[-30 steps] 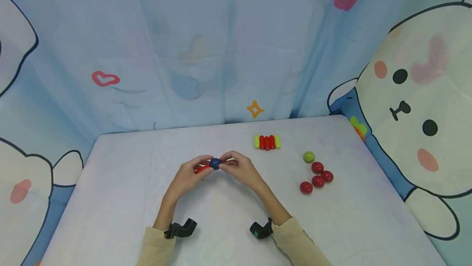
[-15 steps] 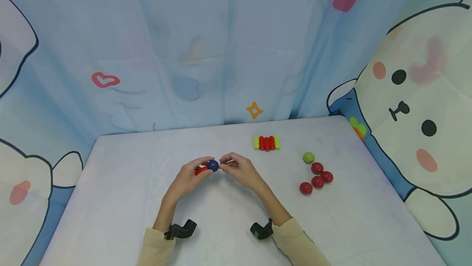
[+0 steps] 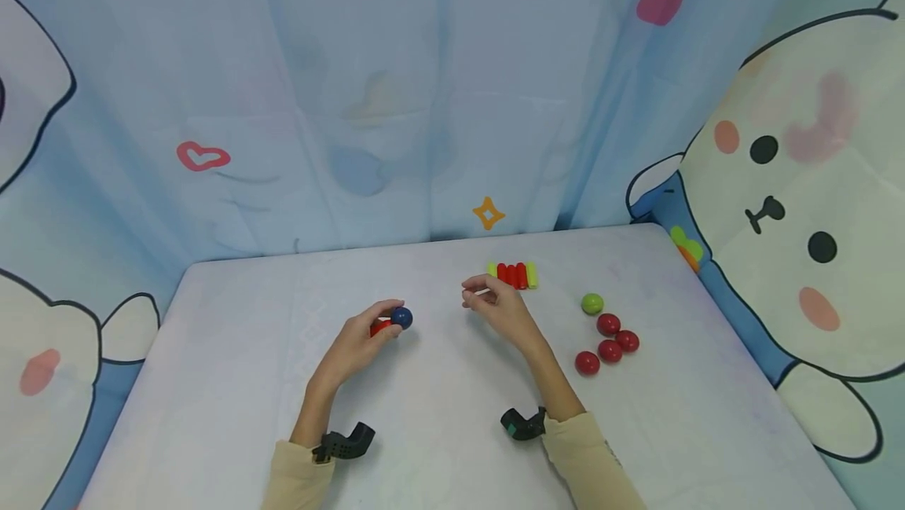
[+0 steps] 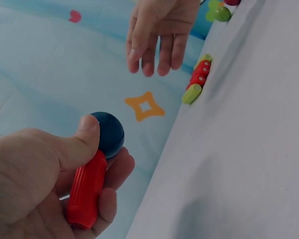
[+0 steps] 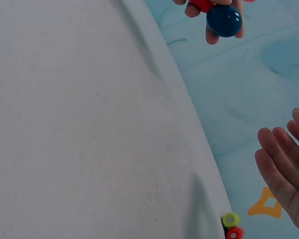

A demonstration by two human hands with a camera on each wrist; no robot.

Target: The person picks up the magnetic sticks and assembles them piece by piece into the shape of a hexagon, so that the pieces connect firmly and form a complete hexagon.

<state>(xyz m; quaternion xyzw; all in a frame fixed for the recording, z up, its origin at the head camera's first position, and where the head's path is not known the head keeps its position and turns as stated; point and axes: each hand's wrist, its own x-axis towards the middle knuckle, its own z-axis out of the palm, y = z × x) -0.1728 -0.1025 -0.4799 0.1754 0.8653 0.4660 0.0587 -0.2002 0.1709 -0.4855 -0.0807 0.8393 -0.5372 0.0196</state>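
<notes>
My left hand (image 3: pixel 359 343) grips a red rod (image 4: pixel 87 191), with a shiny dark blue ball (image 4: pixel 111 134) at the rod's end under the thumb. Part of the rod is hidden by the fingers. To the right, my right hand (image 3: pixel 503 315) holds nothing; its fingers are loosely extended, as the right wrist view also shows. In the head view its fingers lie just before a row of short rods, overlapping the left yellow-green rod (image 3: pixel 492 268). Red rods (image 3: pixel 522 276) fill the middle of that row, and another yellow-green rod (image 3: pixel 533 275) closes its right end.
A green ball (image 3: pixel 592 304) and several red balls (image 3: pixel 588 362) lie on the right part of the white-covered table (image 3: pixel 233 353). Behind the table's back edge hangs a light blue printed curtain (image 3: pixel 353 101).
My right hand has left the blue ball and moved right toward the row of rods. My left hand has shifted slightly left, still holding the red rod with the ball.
</notes>
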